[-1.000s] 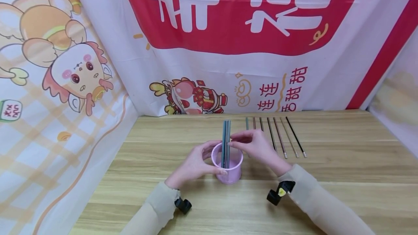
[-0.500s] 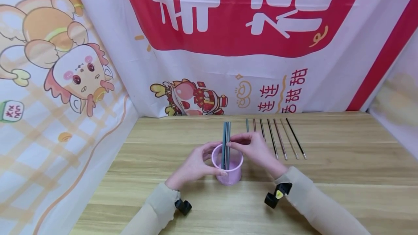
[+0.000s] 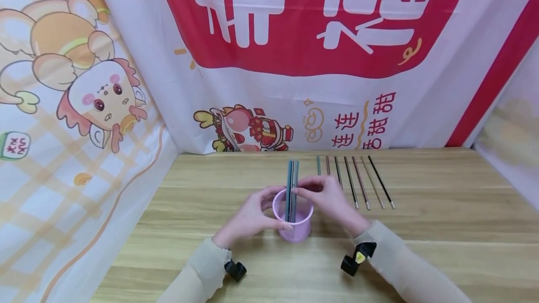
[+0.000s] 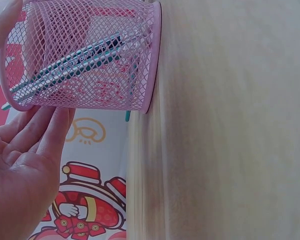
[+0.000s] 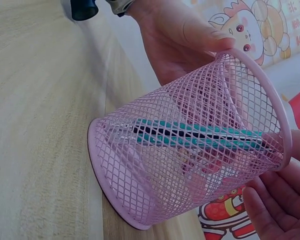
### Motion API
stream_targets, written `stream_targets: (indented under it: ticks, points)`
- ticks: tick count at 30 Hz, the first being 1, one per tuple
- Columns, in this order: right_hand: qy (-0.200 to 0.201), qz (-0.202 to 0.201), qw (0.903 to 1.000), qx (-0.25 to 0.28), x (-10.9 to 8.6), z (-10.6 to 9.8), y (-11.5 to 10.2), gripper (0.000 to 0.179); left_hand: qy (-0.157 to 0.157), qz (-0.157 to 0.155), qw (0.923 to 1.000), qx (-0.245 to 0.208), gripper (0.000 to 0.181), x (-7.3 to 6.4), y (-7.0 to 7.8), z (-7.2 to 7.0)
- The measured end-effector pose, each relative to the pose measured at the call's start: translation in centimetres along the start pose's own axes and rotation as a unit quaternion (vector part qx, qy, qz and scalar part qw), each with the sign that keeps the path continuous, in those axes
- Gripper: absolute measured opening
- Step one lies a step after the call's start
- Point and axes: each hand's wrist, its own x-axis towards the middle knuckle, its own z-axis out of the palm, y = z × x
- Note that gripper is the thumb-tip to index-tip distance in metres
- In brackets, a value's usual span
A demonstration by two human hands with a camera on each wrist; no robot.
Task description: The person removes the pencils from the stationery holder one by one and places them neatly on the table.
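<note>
A pink mesh pencil cup (image 3: 301,234) stands upright on the wooden table. My left hand (image 3: 251,214) grips its left side near the rim, thumb in front and fingers behind. Inside the cup, several pencils (image 3: 289,179), teal, black and silvery, stand close together, as the right wrist view shows through the mesh (image 5: 140,192). With thumb and fingers, my right hand (image 3: 332,200) pinches at the right side of these pencils, just above the rim. Its fingertips are partly hidden by the cup's rim in the right wrist view.
Right of the cup, several pencils (image 3: 361,183) lie in a spread row on the table (image 3: 438,191), some with white eraser ends towards me. My right hand covers part of the row. A printed cloth (image 3: 252,88) hangs behind the table's back edge.
My right hand has shifted slightly left, its pinch still at the pencils in the cup. My left hand keeps its grip on the cup. The head view has tilted a little.
</note>
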Motion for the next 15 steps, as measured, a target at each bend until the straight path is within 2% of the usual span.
stream_targets:
  ticks: [8,15]
  points:
    - [0.029,0.014,0.9992,0.025,-0.5,-0.3,0.1,0.023,0.001,-0.001,1.0,0.003,0.087,-0.1,-0.1,0.1]
    - [0.049,-0.004,0.9985,0.023,-0.4,-1.0,-0.6,0.03,0.005,-0.001,0.9999,0.01,0.088,-0.2,0.1,0.0]
